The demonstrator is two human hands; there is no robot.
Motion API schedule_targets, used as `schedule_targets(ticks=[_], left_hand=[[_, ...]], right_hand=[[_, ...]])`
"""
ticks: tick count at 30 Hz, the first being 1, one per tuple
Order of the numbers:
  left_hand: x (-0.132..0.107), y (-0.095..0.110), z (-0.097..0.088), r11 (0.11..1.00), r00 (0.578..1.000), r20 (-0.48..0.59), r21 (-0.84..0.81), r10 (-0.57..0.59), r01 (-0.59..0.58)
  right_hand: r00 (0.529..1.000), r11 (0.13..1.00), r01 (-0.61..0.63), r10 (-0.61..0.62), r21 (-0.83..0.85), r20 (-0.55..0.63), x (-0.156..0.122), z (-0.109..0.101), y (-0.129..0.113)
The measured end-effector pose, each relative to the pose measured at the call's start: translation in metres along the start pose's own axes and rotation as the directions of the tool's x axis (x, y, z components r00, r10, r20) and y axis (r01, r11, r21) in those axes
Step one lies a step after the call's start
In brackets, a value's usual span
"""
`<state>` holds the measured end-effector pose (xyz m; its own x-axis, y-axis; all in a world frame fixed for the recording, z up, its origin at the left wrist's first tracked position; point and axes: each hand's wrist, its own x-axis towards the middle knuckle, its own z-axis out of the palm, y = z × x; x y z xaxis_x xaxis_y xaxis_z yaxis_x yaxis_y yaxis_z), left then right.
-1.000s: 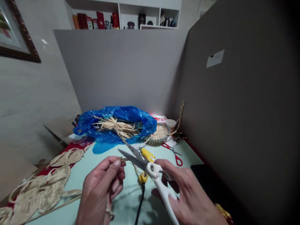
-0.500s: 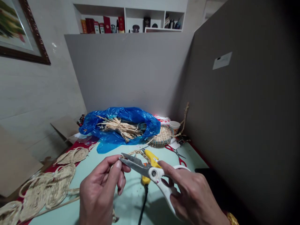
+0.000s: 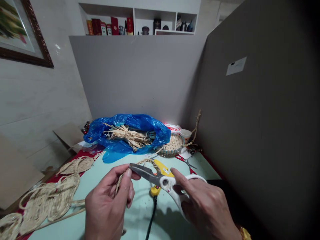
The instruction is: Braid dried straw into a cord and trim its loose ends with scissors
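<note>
My left hand (image 3: 110, 203) pinches a thin braided straw cord (image 3: 120, 178) between thumb and forefinger, low in the middle of the view. My right hand (image 3: 205, 208) grips white-handled scissors (image 3: 160, 180), whose dark blades are closed and point left, their tip touching the cord at my left fingertips. Under the scissors lies a yellow glue gun (image 3: 160, 170) with a black cable (image 3: 151, 220) running toward me.
A blue plastic bag (image 3: 130, 133) with a straw bundle (image 3: 127, 135) lies at the back of the pale green table (image 3: 95, 176). Beside it sit a woven basket (image 3: 172, 146), a paper cup (image 3: 186, 134) and red scissors (image 3: 186, 163). Braided straw coils (image 3: 50, 196) lie at left. Grey partitions (image 3: 250, 133) stand behind and right.
The scissor blades were wide open a second ago and have closed at the cord by my left fingertips. The view shifted slightly.
</note>
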<state>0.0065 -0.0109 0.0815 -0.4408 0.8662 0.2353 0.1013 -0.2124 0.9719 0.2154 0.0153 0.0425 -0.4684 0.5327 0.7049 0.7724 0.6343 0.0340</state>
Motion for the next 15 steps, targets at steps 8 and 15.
schedule_targets(ticks=[8,15], left_hand=[[-0.001,0.004,0.002,1.000,1.000,0.002,-0.023,0.016,-0.016],[-0.003,-0.001,0.001,0.972,0.977,0.196,-0.203,-0.078,0.118]], right_hand=[[0.945,0.822,-0.327,0.291,0.466,0.149,0.009,0.005,-0.009],[0.618,-0.305,-0.610,0.394,0.731,0.680,0.027,0.014,-0.020]])
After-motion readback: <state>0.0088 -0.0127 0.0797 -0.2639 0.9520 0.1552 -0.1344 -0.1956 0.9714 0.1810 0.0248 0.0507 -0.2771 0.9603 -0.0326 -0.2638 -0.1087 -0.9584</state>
